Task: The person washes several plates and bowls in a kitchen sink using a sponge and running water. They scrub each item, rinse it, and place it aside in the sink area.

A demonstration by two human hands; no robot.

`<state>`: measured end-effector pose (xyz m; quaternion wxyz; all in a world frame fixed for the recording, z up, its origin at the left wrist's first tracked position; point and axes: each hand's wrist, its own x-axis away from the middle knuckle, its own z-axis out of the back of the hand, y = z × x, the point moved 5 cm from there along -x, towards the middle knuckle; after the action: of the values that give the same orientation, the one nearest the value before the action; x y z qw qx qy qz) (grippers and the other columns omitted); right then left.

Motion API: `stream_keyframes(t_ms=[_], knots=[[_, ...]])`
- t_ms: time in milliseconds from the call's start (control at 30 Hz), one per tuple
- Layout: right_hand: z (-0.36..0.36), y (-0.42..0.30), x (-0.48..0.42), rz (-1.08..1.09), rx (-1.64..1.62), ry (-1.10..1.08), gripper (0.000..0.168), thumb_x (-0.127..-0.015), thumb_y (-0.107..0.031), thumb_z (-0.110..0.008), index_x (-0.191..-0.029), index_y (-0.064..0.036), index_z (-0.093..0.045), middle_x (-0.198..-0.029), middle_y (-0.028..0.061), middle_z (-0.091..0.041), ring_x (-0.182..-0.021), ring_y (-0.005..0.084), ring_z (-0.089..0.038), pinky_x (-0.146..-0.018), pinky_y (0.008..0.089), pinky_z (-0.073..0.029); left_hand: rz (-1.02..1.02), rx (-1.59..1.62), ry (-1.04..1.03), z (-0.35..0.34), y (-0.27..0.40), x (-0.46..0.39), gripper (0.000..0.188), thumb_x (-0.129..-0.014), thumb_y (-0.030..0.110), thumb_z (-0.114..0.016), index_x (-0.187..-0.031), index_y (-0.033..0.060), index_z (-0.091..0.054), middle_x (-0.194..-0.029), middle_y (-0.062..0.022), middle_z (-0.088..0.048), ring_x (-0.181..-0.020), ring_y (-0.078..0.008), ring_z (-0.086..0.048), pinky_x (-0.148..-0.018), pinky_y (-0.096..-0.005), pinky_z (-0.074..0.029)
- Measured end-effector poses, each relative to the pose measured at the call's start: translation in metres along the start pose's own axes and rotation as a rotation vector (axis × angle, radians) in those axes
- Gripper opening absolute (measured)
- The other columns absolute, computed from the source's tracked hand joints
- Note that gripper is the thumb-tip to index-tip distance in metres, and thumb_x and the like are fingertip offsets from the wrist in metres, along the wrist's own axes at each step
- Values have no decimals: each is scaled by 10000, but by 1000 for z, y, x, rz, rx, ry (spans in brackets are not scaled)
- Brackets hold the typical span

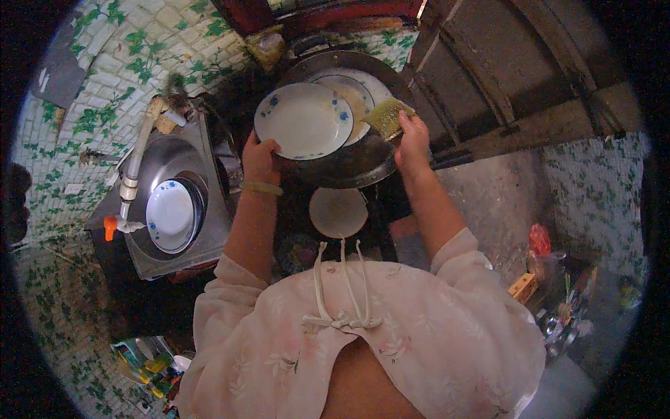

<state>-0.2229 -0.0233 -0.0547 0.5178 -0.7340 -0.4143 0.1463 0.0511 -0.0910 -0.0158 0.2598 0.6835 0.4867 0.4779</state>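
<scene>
A white plate with blue flowers is held by its near left rim in my left hand, thumb on top. My right hand grips a yellow-green scrubbing sponge with bits of foam on it, at the right of the plate. Beneath and behind the held plate, more plates sit in a large dark wok; whitish foam shows near their far edge. How many plates are there is partly hidden.
At left, a metal sink holds stacked white plates below a tap with an orange handle. A round pale object lies nearer me than the wok. Dark wooden panels stand at right; utensils lie at lower right.
</scene>
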Motion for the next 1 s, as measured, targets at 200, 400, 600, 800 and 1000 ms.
stream_keyframes(t_ms=[200,400,600,800,1000], knots=[[-13,18,14,-204,-19,-140,192,-807,-168,-494,-887,2,-537,-783,82,-574,-658,185,-557,-582,305,-448,12,96,-148,-2,-16,-7,529,-535,-80,-421,-1058,-11,-453,-941,-94,-530,-810,-239,-530,-706,-324,-454],[-33,23,23,-341,147,-223,334,-664,-77,-547,-974,32,-491,-834,118,-562,-745,220,-548,-672,324,-432,121,-3,-258,-6,-32,-1,544,-546,-68,-431,-1086,-3,-448,-942,-82,-538,-806,-233,-532,-693,-313,-460],[-28,23,-8,-311,388,-422,372,-611,-14,-547,-976,29,-490,-820,114,-556,-722,222,-543,-588,323,-440,241,-92,-437,-11,-26,2,542,-564,-22,-472,-1104,10,-436,-931,-92,-543,-800,-239,-554,-652,-328,-496],[-31,51,34,-100,180,-7,400,-619,39,-503,-1015,25,-458,-912,125,-529,-812,246,-527,-714,340,-433,236,-143,-168,-24,-38,23,536,-575,-9,-488,-1105,17,-419,-966,-96,-523,-813,-258,-552,-620,-353,-518],[-37,47,37,-266,100,-29,397,-643,51,-490,-1038,33,-452,-971,143,-523,-864,255,-517,-763,346,-416,29,-84,-181,-25,-43,20,541,-561,30,-528,-1088,-26,-423,-921,-98,-559,-811,-270,-561,-708,-338,-483]])
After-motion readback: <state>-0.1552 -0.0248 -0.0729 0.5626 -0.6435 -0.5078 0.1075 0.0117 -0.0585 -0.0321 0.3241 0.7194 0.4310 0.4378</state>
